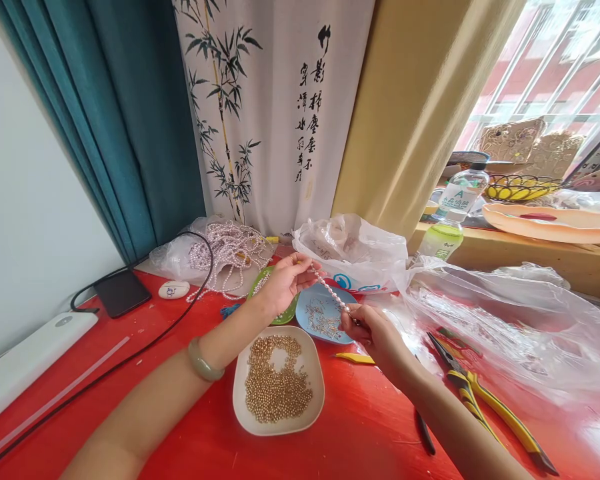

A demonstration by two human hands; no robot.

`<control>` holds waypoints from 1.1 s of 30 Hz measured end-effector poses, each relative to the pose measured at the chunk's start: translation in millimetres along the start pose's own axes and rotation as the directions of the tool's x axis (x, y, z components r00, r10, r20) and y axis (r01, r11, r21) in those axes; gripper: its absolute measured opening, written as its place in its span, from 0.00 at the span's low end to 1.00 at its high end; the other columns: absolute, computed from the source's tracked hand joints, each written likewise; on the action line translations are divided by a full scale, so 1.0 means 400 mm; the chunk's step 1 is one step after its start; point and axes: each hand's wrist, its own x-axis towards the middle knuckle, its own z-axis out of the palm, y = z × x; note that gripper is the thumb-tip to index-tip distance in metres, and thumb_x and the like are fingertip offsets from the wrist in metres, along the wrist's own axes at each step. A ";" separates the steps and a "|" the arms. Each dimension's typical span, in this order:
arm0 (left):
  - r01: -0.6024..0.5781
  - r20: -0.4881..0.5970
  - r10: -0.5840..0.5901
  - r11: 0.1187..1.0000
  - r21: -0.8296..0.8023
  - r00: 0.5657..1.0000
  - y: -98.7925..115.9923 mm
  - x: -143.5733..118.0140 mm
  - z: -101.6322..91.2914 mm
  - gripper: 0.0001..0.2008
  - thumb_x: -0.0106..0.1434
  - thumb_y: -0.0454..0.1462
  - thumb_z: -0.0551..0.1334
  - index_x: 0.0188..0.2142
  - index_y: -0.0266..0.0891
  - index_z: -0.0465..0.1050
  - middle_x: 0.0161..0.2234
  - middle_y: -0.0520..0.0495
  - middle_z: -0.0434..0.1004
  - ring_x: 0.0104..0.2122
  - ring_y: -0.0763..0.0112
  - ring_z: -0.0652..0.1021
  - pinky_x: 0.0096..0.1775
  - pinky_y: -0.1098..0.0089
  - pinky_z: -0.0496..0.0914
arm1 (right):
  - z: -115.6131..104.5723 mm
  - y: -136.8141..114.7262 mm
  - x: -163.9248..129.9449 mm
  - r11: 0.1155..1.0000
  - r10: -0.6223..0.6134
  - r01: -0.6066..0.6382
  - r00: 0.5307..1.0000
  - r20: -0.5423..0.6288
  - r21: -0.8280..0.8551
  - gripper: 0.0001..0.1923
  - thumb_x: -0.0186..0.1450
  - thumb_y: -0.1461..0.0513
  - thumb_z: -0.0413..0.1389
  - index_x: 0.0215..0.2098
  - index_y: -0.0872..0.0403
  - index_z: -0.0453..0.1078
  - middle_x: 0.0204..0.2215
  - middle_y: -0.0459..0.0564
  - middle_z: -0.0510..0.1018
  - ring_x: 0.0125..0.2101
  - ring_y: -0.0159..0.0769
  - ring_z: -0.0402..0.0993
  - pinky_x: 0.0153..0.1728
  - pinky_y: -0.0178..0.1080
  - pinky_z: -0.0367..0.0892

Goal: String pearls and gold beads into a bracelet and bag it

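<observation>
A short strand of pinkish-white pearl beads (330,288) is stretched between my two hands, slanting down to the right. My left hand (286,283), with a jade bangle on its wrist, pinches the upper end above a green plate (289,313). At the lower end, my right hand (365,325) has its fingers closed on the strand beside a blue plate (304,320) of small metal pieces. Nearer to me stands a white square dish (240,400) with many gold beads (277,387). The fingertips partly hide both strand ends.
Yellow-handled pliers (480,393) and a yellow tool (355,358) lie at right. Plastic bags (350,253) line the back, near a heap of pearl strands (230,250). A black cable (145,353), phone (123,293) and power strip (40,363) are at left.
</observation>
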 end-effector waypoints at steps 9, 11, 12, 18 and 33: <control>0.059 -0.001 -0.059 0.991 0.117 0.998 -0.001 -0.002 -0.004 0.07 0.59 0.27 0.56 0.25 0.34 0.64 0.25 0.47 0.76 0.23 0.73 0.78 0.29 0.75 0.69 | -0.001 0.009 -0.002 0.980 0.080 -0.085 0.996 0.039 0.182 0.08 0.52 0.64 0.46 0.19 0.54 0.64 0.13 0.40 0.54 0.17 0.29 0.47 0.21 0.33 0.55; 0.058 0.006 -0.059 0.990 0.130 0.998 -0.003 0.000 -0.008 0.07 0.59 0.27 0.56 0.25 0.34 0.64 0.26 0.47 0.76 0.24 0.73 0.78 0.30 0.75 0.69 | 0.000 0.005 -0.004 0.970 0.098 -0.107 0.994 0.051 0.218 0.08 0.51 0.64 0.46 0.20 0.54 0.66 0.14 0.40 0.53 0.17 0.28 0.46 0.23 0.35 0.59; 0.053 0.014 -0.055 0.990 0.133 0.998 -0.004 0.001 -0.010 0.07 0.59 0.27 0.56 0.25 0.34 0.65 0.26 0.47 0.76 0.24 0.73 0.78 0.31 0.74 0.69 | 0.000 0.003 -0.003 0.966 0.103 -0.113 0.993 0.053 0.233 0.07 0.50 0.64 0.47 0.20 0.54 0.66 0.14 0.39 0.52 0.17 0.28 0.45 0.25 0.36 0.61; 0.015 0.063 -0.023 0.991 0.130 0.998 -0.005 0.004 -0.011 0.07 0.58 0.27 0.56 0.24 0.34 0.66 0.25 0.47 0.76 0.26 0.73 0.78 0.36 0.71 0.69 | -0.007 0.007 0.008 0.955 0.094 -0.094 0.995 0.012 0.282 0.10 0.53 0.61 0.46 0.18 0.54 0.64 0.13 0.37 0.43 0.16 0.27 0.38 0.24 0.36 0.60; -0.002 0.061 -0.004 0.995 0.102 0.998 -0.007 0.000 -0.002 0.09 0.59 0.25 0.54 0.24 0.34 0.65 0.24 0.47 0.75 0.24 0.72 0.77 0.36 0.70 0.69 | -0.001 0.008 0.010 0.971 0.070 -0.063 0.997 -0.023 0.232 0.12 0.53 0.60 0.46 0.13 0.53 0.58 0.12 0.37 0.43 0.17 0.28 0.37 0.19 0.34 0.45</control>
